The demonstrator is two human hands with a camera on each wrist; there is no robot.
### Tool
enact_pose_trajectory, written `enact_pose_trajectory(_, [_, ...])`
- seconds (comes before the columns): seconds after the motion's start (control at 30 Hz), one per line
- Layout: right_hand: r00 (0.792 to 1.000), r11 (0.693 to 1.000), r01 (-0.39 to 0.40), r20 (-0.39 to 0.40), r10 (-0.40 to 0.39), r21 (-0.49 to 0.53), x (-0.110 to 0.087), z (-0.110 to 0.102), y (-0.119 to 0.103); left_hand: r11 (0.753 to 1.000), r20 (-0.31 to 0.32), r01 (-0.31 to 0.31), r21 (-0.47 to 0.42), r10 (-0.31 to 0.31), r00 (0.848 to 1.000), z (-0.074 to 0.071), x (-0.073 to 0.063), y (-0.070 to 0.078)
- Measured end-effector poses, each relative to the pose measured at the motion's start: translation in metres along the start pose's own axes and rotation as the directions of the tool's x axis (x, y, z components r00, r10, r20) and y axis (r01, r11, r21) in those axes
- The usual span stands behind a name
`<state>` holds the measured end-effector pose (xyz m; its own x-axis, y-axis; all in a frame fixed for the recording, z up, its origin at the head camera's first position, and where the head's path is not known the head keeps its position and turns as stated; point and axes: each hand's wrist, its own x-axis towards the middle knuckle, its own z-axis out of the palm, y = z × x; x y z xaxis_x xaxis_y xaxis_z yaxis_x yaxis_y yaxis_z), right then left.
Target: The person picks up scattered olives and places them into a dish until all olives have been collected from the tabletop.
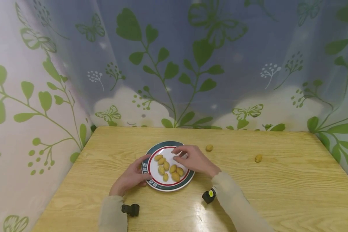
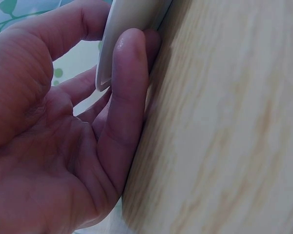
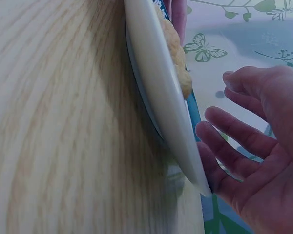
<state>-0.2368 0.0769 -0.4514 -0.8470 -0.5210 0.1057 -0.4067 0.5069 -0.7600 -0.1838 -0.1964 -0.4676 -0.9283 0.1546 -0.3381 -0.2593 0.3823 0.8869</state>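
Note:
A round plate [image 1: 168,186] with a dark green rim, a red ring and white lettering sits on the table. Several small yellow-brown oval fruits [image 1: 166,165] lie on its left and lower half. My left hand [image 1: 132,175] holds the plate's left edge, thumb over the rim and other fingers underneath; in the left wrist view the fingers bracket the plate [image 2: 129,29]. Over the plate's upper right hovers my right hand [image 1: 195,159], fingers loosely bent with nothing between them. Its lower fingers come right up to the plate edge [image 3: 185,141] in the right wrist view.
Two more of the fruits lie on the wooden table [image 1: 278,190]: one fruit [image 1: 209,148] just right of the plate, another fruit [image 1: 258,158] farther right. A leaf-and-butterfly curtain [image 1: 174,96] hangs along the table's back edge and left side.

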Motion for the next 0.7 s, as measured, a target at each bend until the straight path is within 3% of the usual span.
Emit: enact_pose_trajectory(0.7, [0.999, 0.998, 0.025, -0.046, -0.023, 0.049, -0.024, -0.020, 0.005, 1.000, 0.005, -0.005, 0.007, 0.005, 1.000, -0.001, 0.000, 0.001])
